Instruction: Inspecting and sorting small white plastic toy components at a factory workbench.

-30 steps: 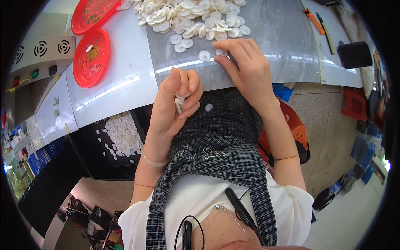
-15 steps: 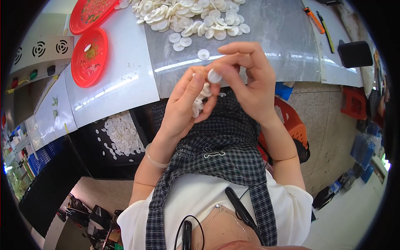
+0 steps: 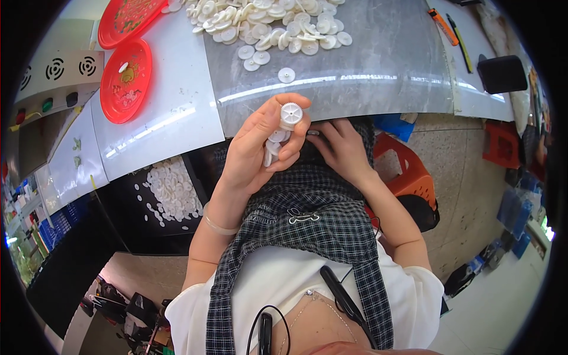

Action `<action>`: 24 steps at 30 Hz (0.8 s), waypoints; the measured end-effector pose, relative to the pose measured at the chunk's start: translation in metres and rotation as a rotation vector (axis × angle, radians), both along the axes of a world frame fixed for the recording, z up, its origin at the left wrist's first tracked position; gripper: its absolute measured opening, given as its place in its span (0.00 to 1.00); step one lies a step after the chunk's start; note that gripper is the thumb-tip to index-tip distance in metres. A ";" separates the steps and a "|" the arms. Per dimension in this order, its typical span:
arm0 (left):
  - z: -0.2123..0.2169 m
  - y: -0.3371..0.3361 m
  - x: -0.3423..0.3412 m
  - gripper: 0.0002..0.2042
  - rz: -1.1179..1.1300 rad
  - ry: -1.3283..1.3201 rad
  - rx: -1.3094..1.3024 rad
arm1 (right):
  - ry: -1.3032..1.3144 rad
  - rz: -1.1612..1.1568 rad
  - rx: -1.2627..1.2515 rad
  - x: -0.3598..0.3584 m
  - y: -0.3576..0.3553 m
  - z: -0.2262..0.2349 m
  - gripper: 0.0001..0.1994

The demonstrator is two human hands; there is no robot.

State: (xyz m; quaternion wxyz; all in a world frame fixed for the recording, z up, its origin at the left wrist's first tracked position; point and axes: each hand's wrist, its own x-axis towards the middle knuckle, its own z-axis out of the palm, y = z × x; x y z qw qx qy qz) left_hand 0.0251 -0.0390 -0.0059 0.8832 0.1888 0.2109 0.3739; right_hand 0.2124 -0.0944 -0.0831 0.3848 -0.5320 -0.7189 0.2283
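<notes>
A small stack of white plastic gears lies in my left hand, whose fingers curl around it. The uppermost gear faces up near my thumb and fingertips, its toothed rim and spokes showing. My right hand is down at my lap, just below the table's edge and over the dark checked apron. Its thumb and fingertips meet around a small pale piece, mostly hidden. One single white gear lies flat on the grey tabletop beyond my left hand.
A heap of white gears covers the far tabletop. Red oval trays stand at the left. A black bin of small white pieces sits below the table. An orange cutter and a black phone-like object lie far right.
My right hand has left the gear at my left fingertips and dropped to my lap. My left hand keeps its gears, and the top one is now in full view.
</notes>
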 end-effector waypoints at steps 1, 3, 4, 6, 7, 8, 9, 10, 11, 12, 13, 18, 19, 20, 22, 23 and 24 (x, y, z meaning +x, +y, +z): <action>-0.002 0.000 0.000 0.20 -0.011 -0.010 0.023 | -0.154 -0.019 -0.036 -0.001 0.001 -0.009 0.10; -0.002 0.000 0.000 0.20 -0.017 -0.018 0.049 | -0.161 -0.001 -0.081 -0.003 -0.002 -0.029 0.09; -0.001 0.001 0.002 0.19 -0.016 -0.019 0.038 | -0.169 0.015 -0.128 -0.001 -0.003 -0.035 0.09; 0.000 0.000 0.001 0.19 -0.011 -0.016 0.027 | -0.192 0.041 -0.183 0.002 -0.001 -0.029 0.09; 0.001 0.001 0.001 0.18 0.011 -0.008 0.026 | -0.218 0.065 -0.241 0.005 0.000 -0.024 0.09; 0.003 0.002 0.001 0.17 0.031 -0.002 0.026 | -0.218 0.064 -0.240 0.008 0.002 -0.018 0.09; 0.004 0.002 0.002 0.17 0.031 -0.002 0.025 | -0.230 0.063 -0.305 0.011 0.003 -0.010 0.08; 0.006 0.003 0.003 0.17 0.067 0.002 0.031 | -0.243 0.061 -0.370 0.015 0.004 0.000 0.08; 0.009 0.003 0.004 0.17 0.103 0.007 0.036 | -0.241 0.060 -0.372 0.021 0.005 0.015 0.08; 0.005 0.002 0.002 0.17 0.106 0.010 0.036 | -0.162 0.193 -0.449 0.026 0.007 0.030 0.08; -0.001 0.003 0.000 0.17 0.091 0.059 0.068 | -0.085 0.320 -0.527 0.030 0.009 0.047 0.08; -0.004 0.001 0.001 0.19 -0.030 0.156 0.123 | 0.243 0.336 -0.158 0.024 0.025 0.106 0.10; 0.001 -0.001 0.003 0.20 -0.083 0.158 0.131 | 0.254 0.264 0.108 0.021 0.030 0.106 0.11; 0.006 -0.004 0.004 0.20 -0.135 0.162 0.141 | 0.255 0.263 0.112 0.017 0.035 0.102 0.11; 0.004 -0.008 0.006 0.21 -0.101 0.112 0.069 | 0.243 0.212 0.280 0.010 0.044 0.089 0.12; 0.000 -0.006 0.004 0.20 -0.089 0.107 0.096 | 0.230 0.244 0.275 0.009 0.046 0.087 0.12; -0.001 -0.004 0.001 0.20 -0.078 0.103 0.122 | 0.232 0.246 0.276 0.007 0.048 0.087 0.12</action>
